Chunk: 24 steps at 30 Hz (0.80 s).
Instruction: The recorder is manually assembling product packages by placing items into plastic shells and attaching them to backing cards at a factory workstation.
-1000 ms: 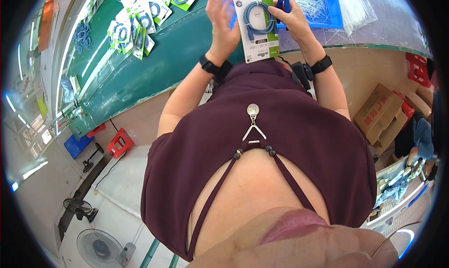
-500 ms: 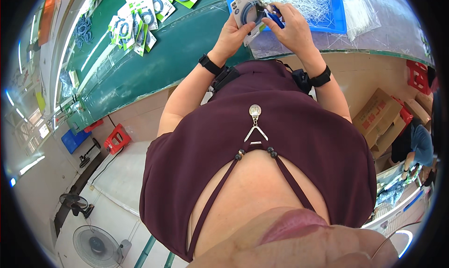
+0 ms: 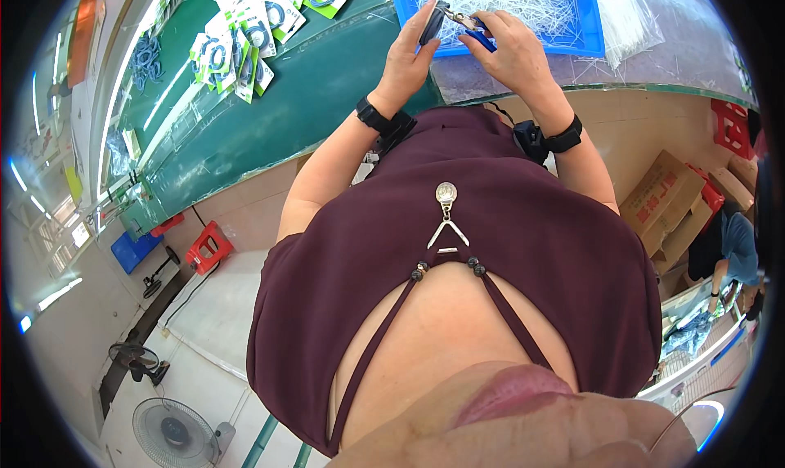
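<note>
My left hand (image 3: 405,63) grips a packaging card with a coiled grey-blue cable (image 3: 432,26), now turned nearly edge-on. My right hand (image 3: 519,59) is closed around blue-handled pliers (image 3: 482,39), whose metal jaws reach to the upper edge of the cable. Whether the jaws bite on anything is too small to tell. Just behind both hands is a blue tray (image 3: 598,35) full of thin white plastic strips. To the left, a pile of similar carded cables (image 3: 237,47) lies on the green tabletop (image 3: 319,84).
Loose grey-blue cables (image 3: 145,61) lie at the far left of the table. Right of the tray is a clear bag of white strips (image 3: 634,26). Cardboard boxes (image 3: 666,198) stand at the right, a red stool (image 3: 208,247) and a fan (image 3: 172,429) at the left.
The card has turned in my left hand from showing its face to nearly edge-on. The pliers stay in my right hand, their jaws now more plainly visible beside the card.
</note>
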Each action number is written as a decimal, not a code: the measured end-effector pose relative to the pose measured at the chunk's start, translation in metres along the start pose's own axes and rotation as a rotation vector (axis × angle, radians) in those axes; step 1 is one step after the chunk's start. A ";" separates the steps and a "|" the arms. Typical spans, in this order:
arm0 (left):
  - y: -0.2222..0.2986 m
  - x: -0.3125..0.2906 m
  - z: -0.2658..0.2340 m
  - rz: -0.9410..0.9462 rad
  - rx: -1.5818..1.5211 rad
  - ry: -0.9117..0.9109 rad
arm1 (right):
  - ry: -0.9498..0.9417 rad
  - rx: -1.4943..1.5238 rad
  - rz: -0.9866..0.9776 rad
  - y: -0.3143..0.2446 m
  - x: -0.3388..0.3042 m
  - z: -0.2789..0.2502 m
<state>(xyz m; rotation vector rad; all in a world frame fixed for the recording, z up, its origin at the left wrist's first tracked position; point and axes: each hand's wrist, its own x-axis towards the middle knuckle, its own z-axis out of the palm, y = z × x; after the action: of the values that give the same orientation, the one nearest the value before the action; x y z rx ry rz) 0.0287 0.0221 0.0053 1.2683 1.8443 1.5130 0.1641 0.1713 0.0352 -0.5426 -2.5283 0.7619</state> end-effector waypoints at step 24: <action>0.007 0.010 0.010 -0.160 0.048 -0.049 | 0.017 0.643 0.302 0.032 0.023 0.025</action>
<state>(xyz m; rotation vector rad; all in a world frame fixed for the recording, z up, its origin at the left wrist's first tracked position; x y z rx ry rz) 0.0343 0.0354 0.0103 1.1384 1.9121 1.3492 0.1402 0.1966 0.0039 -0.6905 -2.0295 1.5839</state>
